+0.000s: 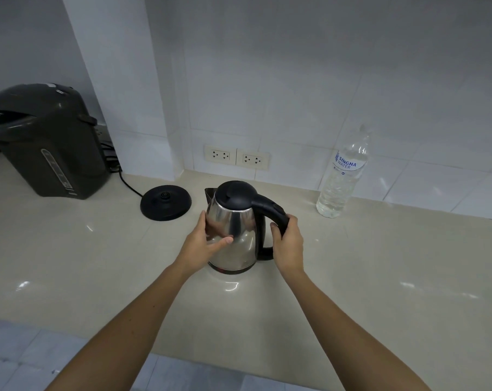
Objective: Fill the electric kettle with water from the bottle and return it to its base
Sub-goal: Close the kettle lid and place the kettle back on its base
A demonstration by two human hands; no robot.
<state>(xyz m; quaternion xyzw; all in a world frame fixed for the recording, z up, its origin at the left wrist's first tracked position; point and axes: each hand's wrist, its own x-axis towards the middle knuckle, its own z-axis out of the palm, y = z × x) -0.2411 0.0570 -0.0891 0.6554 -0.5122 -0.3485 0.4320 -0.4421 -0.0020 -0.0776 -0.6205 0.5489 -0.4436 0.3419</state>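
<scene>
A steel electric kettle (239, 221) with a black lid and handle stands on the cream counter, lid down, spout pointing away to the left. My left hand (203, 244) lies flat against its steel side, fingers wrapped round the body. My right hand (287, 239) is closed around the black handle. The round black base (165, 202) sits bare on the counter just left of the kettle, its cord running back to the left. A clear water bottle (343, 176) with a white and blue label stands upright by the wall, to the right.
A large dark hot-water dispenser (47, 142) stands at the far left of the counter (69, 263). Two wall sockets (236, 157) sit low on the tiled wall behind the kettle. The counter's front edge runs across the bottom, with grey floor tiles below.
</scene>
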